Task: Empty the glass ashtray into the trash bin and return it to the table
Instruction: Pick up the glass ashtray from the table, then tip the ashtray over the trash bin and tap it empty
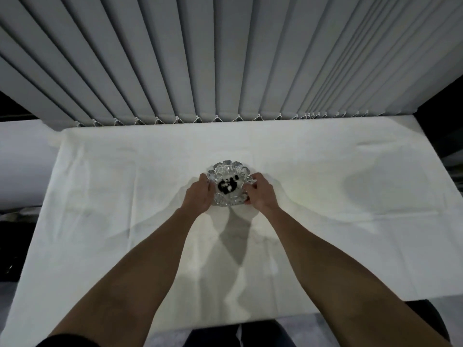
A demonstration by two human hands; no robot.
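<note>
Glass ashtray (pixel 228 182) gripped between both hands.

One glass ashtray (pixel 228 182), two hands (left (pixel 198 194), right (pixel 260 191)), one table (pixel 325 221).

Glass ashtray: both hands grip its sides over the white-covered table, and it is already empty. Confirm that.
Not empty. The head view shows dark ash in the middle of the glass ashtray. The left hand and right hand do grip its sides over the white-covered table.

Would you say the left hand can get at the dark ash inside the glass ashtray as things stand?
Probably yes: the left hand grips the ashtray's rim beside the ash, and the bowl is open on top, uncovered.
</note>
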